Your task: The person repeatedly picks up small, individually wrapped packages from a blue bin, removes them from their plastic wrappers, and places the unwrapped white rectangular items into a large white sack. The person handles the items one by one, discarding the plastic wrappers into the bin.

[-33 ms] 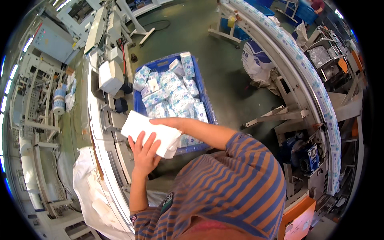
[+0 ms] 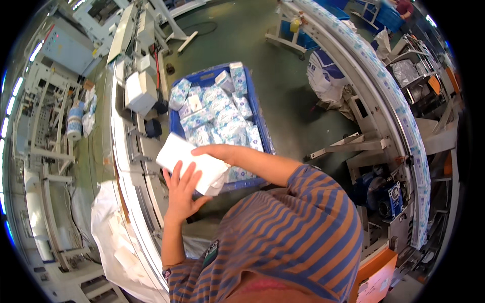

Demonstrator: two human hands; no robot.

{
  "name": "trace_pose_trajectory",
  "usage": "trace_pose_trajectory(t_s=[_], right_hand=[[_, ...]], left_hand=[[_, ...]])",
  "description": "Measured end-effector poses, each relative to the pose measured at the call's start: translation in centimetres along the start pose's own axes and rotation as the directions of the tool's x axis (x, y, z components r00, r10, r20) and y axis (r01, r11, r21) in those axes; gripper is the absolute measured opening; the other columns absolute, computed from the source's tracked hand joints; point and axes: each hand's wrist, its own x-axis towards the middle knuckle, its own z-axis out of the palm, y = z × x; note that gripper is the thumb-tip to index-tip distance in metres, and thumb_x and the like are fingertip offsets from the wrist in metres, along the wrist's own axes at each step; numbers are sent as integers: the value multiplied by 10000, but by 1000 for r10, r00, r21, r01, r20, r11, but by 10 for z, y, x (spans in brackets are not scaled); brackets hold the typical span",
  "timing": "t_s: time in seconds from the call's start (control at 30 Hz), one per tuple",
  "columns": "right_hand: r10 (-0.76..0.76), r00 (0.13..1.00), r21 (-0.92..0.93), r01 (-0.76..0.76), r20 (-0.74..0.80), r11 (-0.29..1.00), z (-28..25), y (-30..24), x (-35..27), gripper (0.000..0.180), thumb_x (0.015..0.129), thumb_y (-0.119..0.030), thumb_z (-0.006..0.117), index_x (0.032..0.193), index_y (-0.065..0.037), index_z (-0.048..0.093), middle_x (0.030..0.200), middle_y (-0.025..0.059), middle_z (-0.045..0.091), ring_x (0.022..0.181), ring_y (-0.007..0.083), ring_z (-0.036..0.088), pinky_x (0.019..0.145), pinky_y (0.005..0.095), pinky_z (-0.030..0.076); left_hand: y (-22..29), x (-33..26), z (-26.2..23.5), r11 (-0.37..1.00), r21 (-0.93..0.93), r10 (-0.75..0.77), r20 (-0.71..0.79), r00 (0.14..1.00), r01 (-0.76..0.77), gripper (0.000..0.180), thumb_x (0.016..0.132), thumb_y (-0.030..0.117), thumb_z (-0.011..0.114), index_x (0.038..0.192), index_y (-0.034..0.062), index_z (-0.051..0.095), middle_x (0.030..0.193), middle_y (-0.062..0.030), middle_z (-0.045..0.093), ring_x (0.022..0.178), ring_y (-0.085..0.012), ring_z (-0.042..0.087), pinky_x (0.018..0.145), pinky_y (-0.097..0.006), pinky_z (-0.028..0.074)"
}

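A thick stack of white tissues (image 2: 194,164) is held between my two hands, above the near left corner of a blue crate. My right hand (image 2: 214,152) wraps over its far right side, and the fingers underneath are hidden. My left hand (image 2: 183,189) lies on the near side with fingers spread over the top face; its thumb sticks out to the right, off the stack. At the right end the sheets look loose and uneven. Inside the blue crate (image 2: 260,113) are several blue-and-white printed tissue packs (image 2: 220,103), piled at different angles.
A white machine rail (image 2: 120,166) runs along my left, with a white plastic bag (image 2: 103,222) of white pieces beside it. On the right curves a conveyor (image 2: 391,91) carrying printed packs or film. A white-and-blue sack (image 2: 323,76) stands on the floor. Farther off is another person (image 2: 404,7).
The tissue stack has shifted slightly away from me and right along with both hands. My left thumb has spread farther from the stack.
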Motion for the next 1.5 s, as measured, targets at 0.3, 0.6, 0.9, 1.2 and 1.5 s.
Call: trace_pose_trajectory(t_s=[0.3, 0.6, 0.9, 1.2, 1.5], right_hand=[[-724, 676, -283, 674, -137, 683, 28, 49, 13, 615, 723, -98, 594, 1237, -30, 264, 1114, 115, 460, 1029, 201, 475, 870, 320, 403], [-739, 650, -271, 690, -176, 671, 37, 75, 32, 600, 732, -107, 609, 1216, -36, 260, 1105, 110, 448, 1021, 189, 465, 876, 318, 392], [-555, 815, -103, 545, -164, 832, 22, 69, 33, 527, 791, -281, 568, 1197, -29, 344, 1094, 111, 494, 993, 207, 514, 856, 343, 436], [-273, 954, 54, 281, -122, 958, 6, 76, 28, 586, 779, -356, 551, 1205, 5, 372, 1128, 146, 501, 1012, 263, 517, 875, 379, 421], [-218, 958, 243, 259, -185, 935, 35, 85, 37, 487, 792, -269, 500, 1181, 12, 412, 1140, 152, 502, 1033, 287, 505, 906, 396, 393]], left_hand=[[24, -6, 25, 765, -375, -643, -401, 652, 523, 622, 646, 223, 716, 1148, -29, 449, 1062, -166, 482, 988, -323, 446, 834, -389, 368], [27, -25, 27, 771, -116, -557, -599, 576, 626, 383, 656, 252, 702, 928, 18, 570, 851, -92, 513, 813, -266, 458, 735, -364, 357], [26, -38, 23, 378, -884, -901, -282, 331, 275, 164, 841, 92, 526, 959, -14, 483, 872, -81, 573, 788, -135, 535, 687, -250, 431], [-48, -128, -30, 65, -997, -961, -73, 266, -39, 299, 824, 35, 498, 1116, -21, 472, 1004, -149, 585, 847, -200, 600, 722, -287, 513], [-173, -416, -162, -460, -21, -565, -764, -312, 888, 581, 731, 466, 606, 940, -73, 557, 915, -201, 591, 769, -329, 562, 715, -396, 444]])
